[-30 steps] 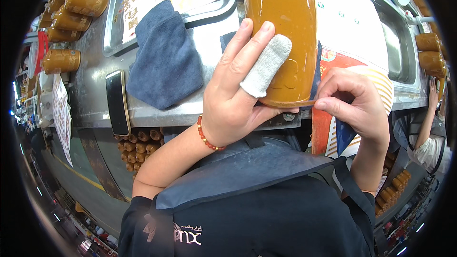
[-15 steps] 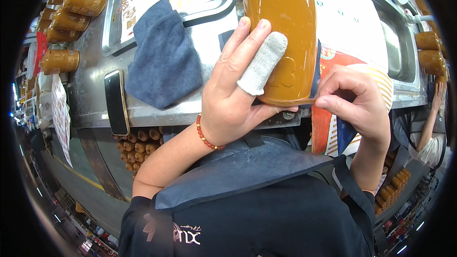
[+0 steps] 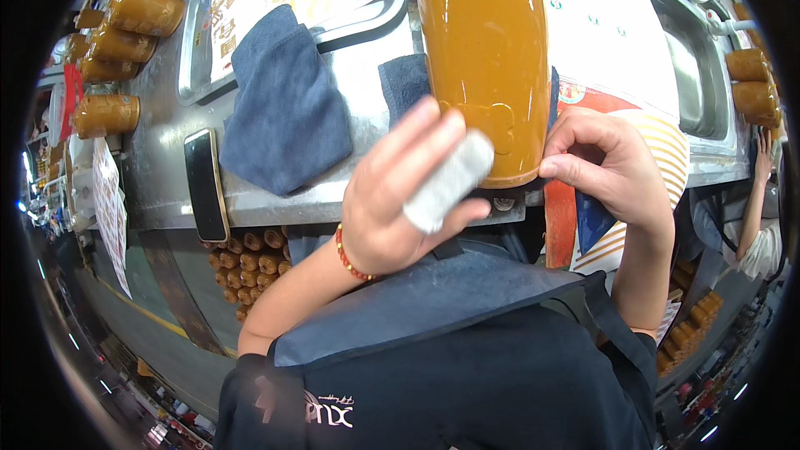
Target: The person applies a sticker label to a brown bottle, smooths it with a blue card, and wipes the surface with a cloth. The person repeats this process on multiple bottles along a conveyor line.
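A large glossy brown ceramic jar (image 3: 487, 50) lies on its side on a dark blue cloth (image 3: 405, 87), raised lines on its surface near the end closest to me. My left hand (image 3: 400, 187), blurred, is off the jar with its fingers stretched out. One of its fingers wears a grey knit finger sleeve (image 3: 450, 183). Thumb and forefinger of my right hand (image 3: 612, 162) are pinched together at the right corner of the jar's near edge. Whatever sits between those fingertips is too small to make out.
Left of the jar are a folded blue towel (image 3: 287, 117), a phone (image 3: 205, 187) and a metal tray (image 3: 190, 58) with printed sheets. Brown jars (image 3: 146, 10) stand at far left. A sink (image 3: 696, 75) lies to the right, beyond a white-and-red bag (image 3: 608, 42).
My left hand has let go of the jar and drawn back toward me, down and left. The right hand has shifted slightly left, still pinched at the jar's corner.
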Motion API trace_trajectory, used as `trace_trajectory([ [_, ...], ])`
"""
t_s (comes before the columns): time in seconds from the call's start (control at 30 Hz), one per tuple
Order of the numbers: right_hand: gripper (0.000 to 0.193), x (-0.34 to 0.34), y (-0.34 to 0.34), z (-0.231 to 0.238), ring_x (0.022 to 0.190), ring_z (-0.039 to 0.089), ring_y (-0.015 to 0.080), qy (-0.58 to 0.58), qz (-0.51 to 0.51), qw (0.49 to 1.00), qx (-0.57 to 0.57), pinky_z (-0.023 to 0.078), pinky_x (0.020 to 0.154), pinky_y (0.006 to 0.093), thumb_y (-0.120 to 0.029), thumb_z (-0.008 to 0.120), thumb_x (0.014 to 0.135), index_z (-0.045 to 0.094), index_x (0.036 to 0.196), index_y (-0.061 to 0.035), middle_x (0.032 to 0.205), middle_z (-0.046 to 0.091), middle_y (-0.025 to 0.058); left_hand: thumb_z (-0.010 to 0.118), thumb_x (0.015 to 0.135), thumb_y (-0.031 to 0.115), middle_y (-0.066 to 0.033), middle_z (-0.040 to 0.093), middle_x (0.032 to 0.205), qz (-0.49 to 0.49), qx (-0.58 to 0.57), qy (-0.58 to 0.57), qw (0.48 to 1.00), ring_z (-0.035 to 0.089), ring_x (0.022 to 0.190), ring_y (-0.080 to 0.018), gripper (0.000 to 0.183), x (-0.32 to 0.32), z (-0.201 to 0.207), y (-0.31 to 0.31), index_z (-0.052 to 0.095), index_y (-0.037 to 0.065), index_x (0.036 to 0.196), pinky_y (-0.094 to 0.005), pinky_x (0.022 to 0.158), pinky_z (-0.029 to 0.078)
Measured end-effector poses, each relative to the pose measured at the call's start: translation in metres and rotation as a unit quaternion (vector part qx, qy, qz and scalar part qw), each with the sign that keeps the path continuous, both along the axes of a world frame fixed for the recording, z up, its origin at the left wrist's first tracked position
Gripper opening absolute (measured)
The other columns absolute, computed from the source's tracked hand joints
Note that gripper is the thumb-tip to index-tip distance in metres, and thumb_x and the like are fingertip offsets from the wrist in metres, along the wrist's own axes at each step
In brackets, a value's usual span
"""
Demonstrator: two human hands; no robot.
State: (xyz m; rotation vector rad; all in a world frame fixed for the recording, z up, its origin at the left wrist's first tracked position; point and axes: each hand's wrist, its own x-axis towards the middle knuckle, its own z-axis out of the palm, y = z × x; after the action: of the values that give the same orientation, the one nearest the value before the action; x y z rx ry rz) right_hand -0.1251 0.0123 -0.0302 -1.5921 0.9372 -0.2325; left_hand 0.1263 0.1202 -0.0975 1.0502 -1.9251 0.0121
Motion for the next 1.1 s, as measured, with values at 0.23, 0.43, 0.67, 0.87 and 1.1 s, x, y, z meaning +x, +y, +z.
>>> trace_trajectory([
  [0.23, 0.02, -0.002, -0.004, -0.005, 0.078, 0.055, 0.0018, -0.005, -0.014, 0.996, 0.09, 0.047, 0.069, 0.0199, -0.015, 0.08, 0.092, 0.065, 0.092, -0.0017, 0.084, 0.062, -0.0039, 0.077, 0.085, 0.019, -0.0081, 0.067, 0.124, 0.017, -0.035, -0.084, 0.996, 0.064, 0.118, -0.0261, 0.035, -0.004, 0.008, 0.009, 0.073, 0.004, 0.116, -0.0377, 0.094, 0.057],
  [0.43, 0.019, 0.0, 0.0, -0.016, 0.066, 0.049, 0.0003, -0.045, -0.014, 0.998, 0.047, 0.04, 0.058, 0.0184, -0.016, 0.078, 0.094, 0.067, 0.09, -0.0019, 0.075, 0.059, -0.0058, 0.083, 0.084, 0.032, 0.0028, 0.06, 0.124, 0.061, -0.123, -0.185, 0.973, 0.055, 0.12, -0.0181, 0.035, -0.014, 0.012, -0.009, 0.076, 0.022, 0.117, -0.0353, 0.097, 0.052],
  [0.67, 0.02, -0.002, -0.002, -0.023, 0.068, 0.051, 0.0007, -0.08, -0.018, 0.995, 0.059, 0.04, 0.059, 0.019, -0.017, 0.08, 0.092, 0.067, 0.087, -0.0013, 0.079, 0.06, -0.0052, 0.075, 0.09, 0.039, 0.0027, 0.061, 0.122, 0.056, -0.103, -0.191, 0.975, 0.055, 0.118, -0.0194, 0.033, -0.011, 0.017, -0.004, 0.075, 0.018, 0.116, -0.0373, 0.097, 0.052],
  [0.87, 0.019, -0.005, -0.004, -0.02, 0.081, 0.057, 0.0037, -0.038, -0.007, 0.994, 0.099, 0.047, 0.072, 0.0216, -0.014, 0.079, 0.092, 0.067, 0.089, -0.001, 0.089, 0.061, -0.0028, 0.068, 0.097, 0.038, 0.0023, 0.061, 0.12, 0.08, -0.095, -0.183, 0.975, 0.055, 0.119, -0.0197, 0.034, -0.008, 0.012, 0.006, 0.071, 0.013, 0.12, -0.0397, 0.098, 0.052],
  [1.1, 0.017, -0.003, 0.005, -0.013, 0.081, 0.055, 0.0033, -0.054, -0.051, 0.992, 0.098, 0.045, 0.072, 0.0211, -0.012, 0.079, 0.092, 0.066, 0.088, -0.0009, 0.088, 0.059, -0.0032, 0.085, 0.077, 0.021, -0.0138, 0.058, 0.144, 0.005, -0.037, -0.076, 0.996, 0.047, 0.14, -0.0407, 0.053, -0.024, 0.019, -0.031, 0.071, 0.0, 0.123, -0.0499, 0.112, 0.047],
])
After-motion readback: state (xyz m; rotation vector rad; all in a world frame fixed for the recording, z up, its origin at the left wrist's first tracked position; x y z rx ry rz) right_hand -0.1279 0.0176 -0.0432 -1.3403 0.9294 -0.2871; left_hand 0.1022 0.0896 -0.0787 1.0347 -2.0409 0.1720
